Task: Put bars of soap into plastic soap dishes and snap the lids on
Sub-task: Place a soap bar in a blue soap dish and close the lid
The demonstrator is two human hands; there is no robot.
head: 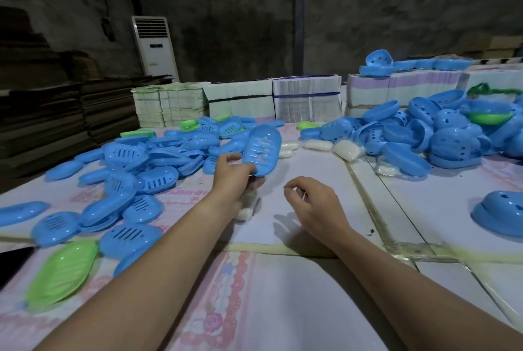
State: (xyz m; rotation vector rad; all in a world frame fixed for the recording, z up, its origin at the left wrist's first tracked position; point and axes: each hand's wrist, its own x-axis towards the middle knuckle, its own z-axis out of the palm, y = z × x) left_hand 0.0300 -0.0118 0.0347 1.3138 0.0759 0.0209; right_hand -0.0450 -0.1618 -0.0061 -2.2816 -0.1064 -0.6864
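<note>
Dim overhead light is leaving the back wall (pixel 226 25) murky; wide-angle distortion is bending edges, forearms casting soft shadows.

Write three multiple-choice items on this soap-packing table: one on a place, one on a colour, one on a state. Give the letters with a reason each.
1. Where does the pile of round-holed blue dishes lie?
A. On the right side of the table
B. At the near left corner
C. On the floor

2. What colour is the slotted piece in the left hand?
A. Green
B. Blue
C. White

3. How is the right hand?
A. Gripping a blue lid
B. Pressed flat on a stack of boxes
C. Loosely curled over the table, holding no dish or lid

Answers
1. A: the heap sits right of the wrapped white soap bars.
2. B: it is the same blue as most pieces around it.
3. C: its fingers curl above bare table, with no plastic piece in its grip.
</note>
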